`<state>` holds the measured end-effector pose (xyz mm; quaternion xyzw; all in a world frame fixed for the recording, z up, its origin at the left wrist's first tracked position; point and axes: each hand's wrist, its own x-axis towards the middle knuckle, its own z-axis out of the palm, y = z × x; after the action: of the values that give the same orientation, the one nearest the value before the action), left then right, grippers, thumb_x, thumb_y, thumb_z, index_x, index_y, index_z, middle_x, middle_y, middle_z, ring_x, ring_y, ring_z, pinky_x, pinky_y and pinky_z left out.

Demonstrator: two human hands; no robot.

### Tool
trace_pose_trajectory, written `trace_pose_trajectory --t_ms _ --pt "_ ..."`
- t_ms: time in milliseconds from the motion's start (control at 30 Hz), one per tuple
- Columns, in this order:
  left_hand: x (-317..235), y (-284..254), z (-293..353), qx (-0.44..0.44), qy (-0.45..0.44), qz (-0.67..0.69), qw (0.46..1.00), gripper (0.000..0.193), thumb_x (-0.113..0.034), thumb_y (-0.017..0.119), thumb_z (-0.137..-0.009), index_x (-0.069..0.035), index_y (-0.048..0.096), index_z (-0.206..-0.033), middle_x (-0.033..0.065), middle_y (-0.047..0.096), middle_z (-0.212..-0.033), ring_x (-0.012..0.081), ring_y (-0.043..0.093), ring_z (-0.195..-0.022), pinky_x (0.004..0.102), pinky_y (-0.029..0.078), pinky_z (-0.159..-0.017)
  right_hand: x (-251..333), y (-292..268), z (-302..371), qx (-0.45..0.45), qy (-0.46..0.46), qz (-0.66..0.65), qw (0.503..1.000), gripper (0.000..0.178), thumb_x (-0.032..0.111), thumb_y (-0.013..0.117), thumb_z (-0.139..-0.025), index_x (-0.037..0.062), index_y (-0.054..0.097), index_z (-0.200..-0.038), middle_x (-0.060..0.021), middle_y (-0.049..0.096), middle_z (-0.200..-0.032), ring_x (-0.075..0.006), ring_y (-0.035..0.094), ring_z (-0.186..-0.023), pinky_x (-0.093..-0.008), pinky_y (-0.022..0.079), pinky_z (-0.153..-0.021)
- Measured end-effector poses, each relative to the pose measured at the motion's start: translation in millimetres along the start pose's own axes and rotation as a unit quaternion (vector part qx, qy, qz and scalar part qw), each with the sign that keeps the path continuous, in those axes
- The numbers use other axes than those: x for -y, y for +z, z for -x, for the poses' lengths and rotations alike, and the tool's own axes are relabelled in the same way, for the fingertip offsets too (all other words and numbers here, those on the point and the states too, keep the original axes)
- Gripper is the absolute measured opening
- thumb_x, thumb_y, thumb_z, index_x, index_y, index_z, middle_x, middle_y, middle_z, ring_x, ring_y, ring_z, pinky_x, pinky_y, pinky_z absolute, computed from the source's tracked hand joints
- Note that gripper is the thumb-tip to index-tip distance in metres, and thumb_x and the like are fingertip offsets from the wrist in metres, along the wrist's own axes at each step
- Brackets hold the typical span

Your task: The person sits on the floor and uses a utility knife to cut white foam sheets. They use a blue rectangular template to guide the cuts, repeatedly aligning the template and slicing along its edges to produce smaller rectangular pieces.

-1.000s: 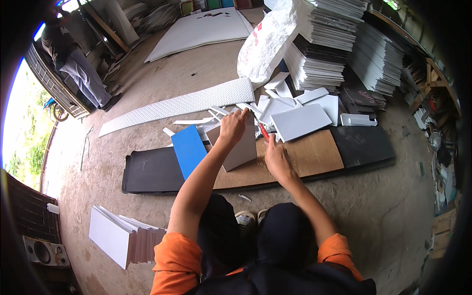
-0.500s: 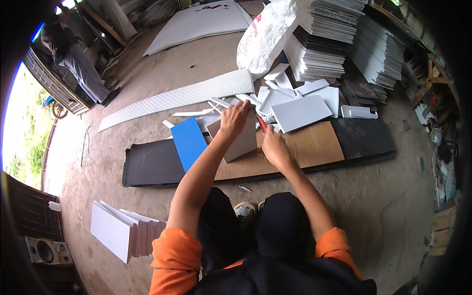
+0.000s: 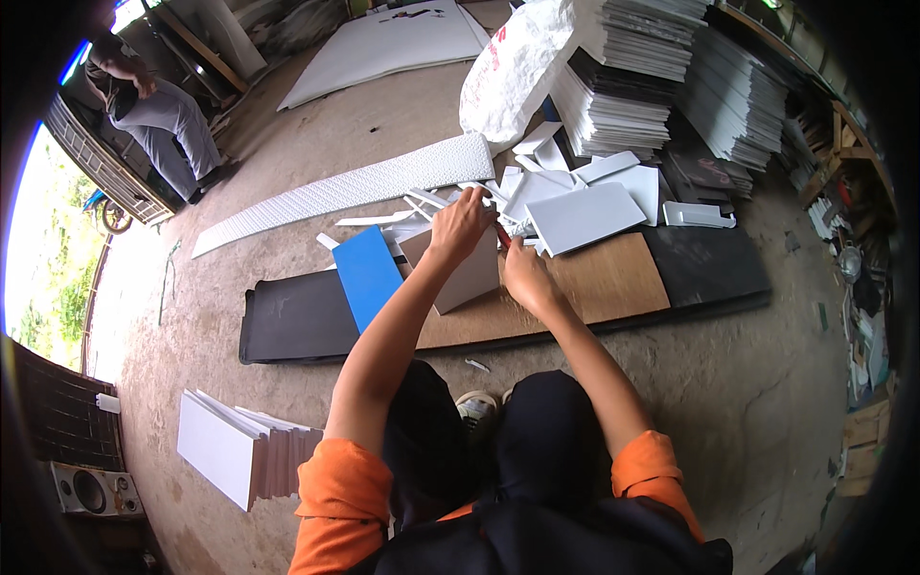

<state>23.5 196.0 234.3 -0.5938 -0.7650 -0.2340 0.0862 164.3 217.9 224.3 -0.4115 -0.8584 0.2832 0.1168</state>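
Observation:
My left hand is closed over the top edge of a pale grey board, which stands tilted on a brown wooden board. In my right hand is a slim red-handled tool, perhaps a utility knife, held at the upright board's right edge. Its tip is too small to make out. To the left a blue board leans across a long black slab that lies under the wooden board. A flat white board rests just right of my hands.
White offcuts pile up beyond my hands, beside a long textured white strip. Farther off are a white sack and tall stacks of sheets. More white boards stand at near left. Another person is at far left.
My right hand has shifted slightly up and left with the red-handled tool, toward my left hand. My left hand stays almost in place. The person at far left has changed posture.

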Motion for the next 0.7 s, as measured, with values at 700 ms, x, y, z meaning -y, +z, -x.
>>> trace_pose_trajectory --t_ms 700 --pt "12 16 -9 -0.024 0.022 0.028 0.999 0.024 -0.027 0.061 -0.074 -0.007 0.057 -0.086 0.0089 0.058 -0.083 0.0286 0.060 -0.067 0.0392 0.047 -0.056 0 10 -6 0.025 0.038 0.042 0.998 0.021 0.006 0.037 -0.082 -0.0080 0.044 -0.096 -0.0307 0.057 -0.088 -0.0425 0.058 -0.085 -0.0466 0.048 -0.073"
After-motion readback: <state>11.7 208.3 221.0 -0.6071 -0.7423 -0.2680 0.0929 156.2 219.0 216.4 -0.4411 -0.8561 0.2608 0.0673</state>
